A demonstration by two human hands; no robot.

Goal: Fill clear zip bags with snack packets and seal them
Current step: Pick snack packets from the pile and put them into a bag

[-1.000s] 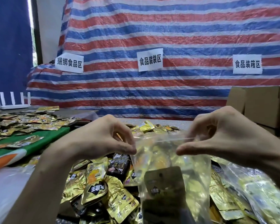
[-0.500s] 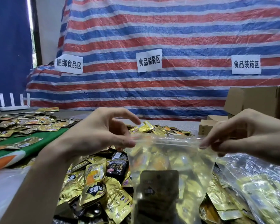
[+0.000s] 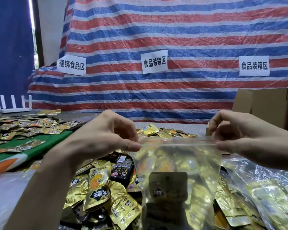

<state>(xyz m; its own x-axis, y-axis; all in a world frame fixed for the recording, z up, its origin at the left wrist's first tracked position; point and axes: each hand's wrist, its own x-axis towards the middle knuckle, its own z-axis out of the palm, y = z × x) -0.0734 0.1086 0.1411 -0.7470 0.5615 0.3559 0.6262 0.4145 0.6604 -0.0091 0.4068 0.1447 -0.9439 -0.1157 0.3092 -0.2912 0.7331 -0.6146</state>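
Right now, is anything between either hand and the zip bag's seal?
Nothing visible. The left hand pinches the left end of the seal strip on the zip bag, and the right hand pinches the right end. The strip between them is bare; the loose snack packets lie lower, clear of it.

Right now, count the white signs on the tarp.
3: left sign, middle sign, right sign, all on the tarp. None looks hidden.

A clear zip bag (image 3: 178,173) hangs upright, holding a dark packet (image 3: 168,188), above heaped gold snack packets (image 3: 106,193).
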